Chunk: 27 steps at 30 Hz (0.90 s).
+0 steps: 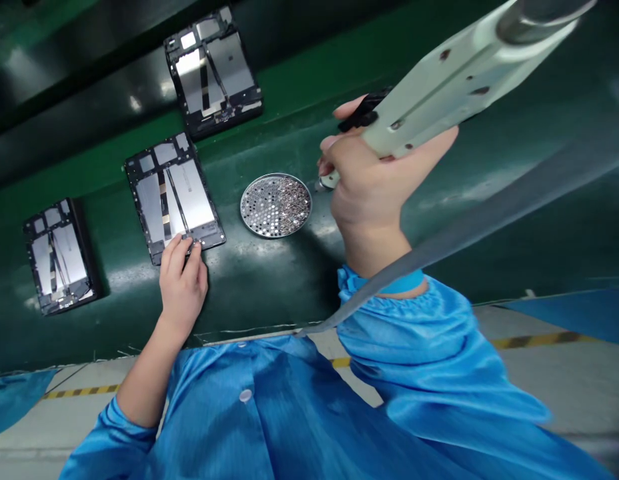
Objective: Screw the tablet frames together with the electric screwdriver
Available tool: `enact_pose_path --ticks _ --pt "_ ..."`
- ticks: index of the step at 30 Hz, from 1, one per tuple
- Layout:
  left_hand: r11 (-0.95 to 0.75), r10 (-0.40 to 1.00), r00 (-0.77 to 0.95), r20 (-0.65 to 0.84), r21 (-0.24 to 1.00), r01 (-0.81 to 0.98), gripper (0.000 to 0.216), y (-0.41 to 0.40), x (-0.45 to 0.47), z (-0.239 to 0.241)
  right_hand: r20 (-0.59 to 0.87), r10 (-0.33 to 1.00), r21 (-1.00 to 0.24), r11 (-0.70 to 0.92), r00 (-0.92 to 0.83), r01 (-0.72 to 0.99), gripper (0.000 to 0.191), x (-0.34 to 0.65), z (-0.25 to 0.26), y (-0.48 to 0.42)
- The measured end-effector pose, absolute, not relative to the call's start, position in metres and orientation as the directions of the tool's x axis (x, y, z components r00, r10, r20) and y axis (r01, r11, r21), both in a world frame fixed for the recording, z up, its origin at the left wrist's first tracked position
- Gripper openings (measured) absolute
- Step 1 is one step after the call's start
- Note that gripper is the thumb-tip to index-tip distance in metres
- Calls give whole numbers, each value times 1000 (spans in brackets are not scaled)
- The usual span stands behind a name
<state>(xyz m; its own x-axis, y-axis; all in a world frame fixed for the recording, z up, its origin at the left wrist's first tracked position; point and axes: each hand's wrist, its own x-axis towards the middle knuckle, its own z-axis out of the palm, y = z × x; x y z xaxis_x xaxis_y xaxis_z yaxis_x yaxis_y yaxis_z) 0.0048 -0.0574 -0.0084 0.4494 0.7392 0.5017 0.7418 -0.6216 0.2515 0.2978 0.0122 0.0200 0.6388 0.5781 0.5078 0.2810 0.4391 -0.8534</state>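
Note:
My left hand (183, 273) rests on the lower edge of an opened tablet (189, 193). Its fingers are bent close together at that edge, and whatever lies under the fingertips is too small to make out. My right hand (367, 177) is wrapped round a pale green electric screwdriver (439, 87) with a black lever (364, 110). The tool's narrow end points down and left, beside a round metal dish (244, 217). Small screws (295, 203) lie heaped in the dish's right half; its left half shows a pattern of holes.
Another stack of opened tablets (217, 73) sits at the back, and one more (62, 260) at the left. All rest on a green work surface (284, 287). A grey cable or strap (449, 233) crosses in front of my right forearm.

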Motion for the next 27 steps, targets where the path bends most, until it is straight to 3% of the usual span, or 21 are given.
enact_pose_path --ticks 5,10,18,27 --pt "-583 779 444 443 248 774 36 -58 11 -5 523 554 -831 501 648 243 32 294 24 13" --pt "-628 736 476 481 223 746 44 -63 8 -8 519 529 -811 552 672 192 23 291 23 14" --pt "-624 735 475 483 210 753 49 -65 6 -10 489 546 -845 490 680 213 36 289 24 11" --pt "-625 731 489 476 178 760 53 -66 8 -8 446 575 -862 483 686 156 23 289 27 8"
